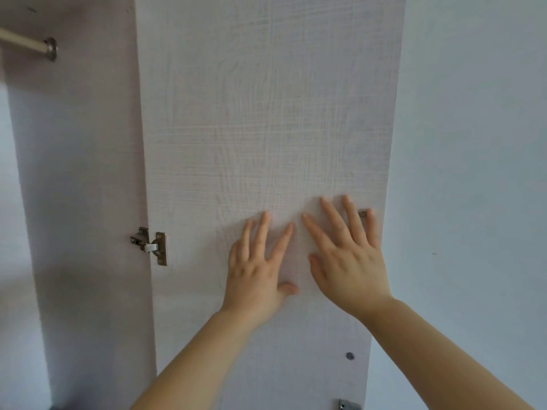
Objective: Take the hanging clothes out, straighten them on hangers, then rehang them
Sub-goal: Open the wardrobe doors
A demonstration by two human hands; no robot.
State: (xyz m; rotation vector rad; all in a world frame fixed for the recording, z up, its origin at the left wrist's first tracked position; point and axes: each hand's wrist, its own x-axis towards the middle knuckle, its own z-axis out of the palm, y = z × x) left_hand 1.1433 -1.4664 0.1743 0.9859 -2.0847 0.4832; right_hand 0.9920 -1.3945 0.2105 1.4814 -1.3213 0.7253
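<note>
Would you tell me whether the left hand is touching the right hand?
Apart. The head view shows a strip of door between the left hand and the right hand.

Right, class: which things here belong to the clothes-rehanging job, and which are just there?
Belong: hanging rail, wardrobe door, left hand and right hand flat against the door. No clothes or hangers show.
Just there: door hinge, wall, screw head low on the door.

Home bedroom, open wardrobe door (266, 113), metal hinge (151, 245), clothes rail (26, 44), plain wall (473, 143)
</note>
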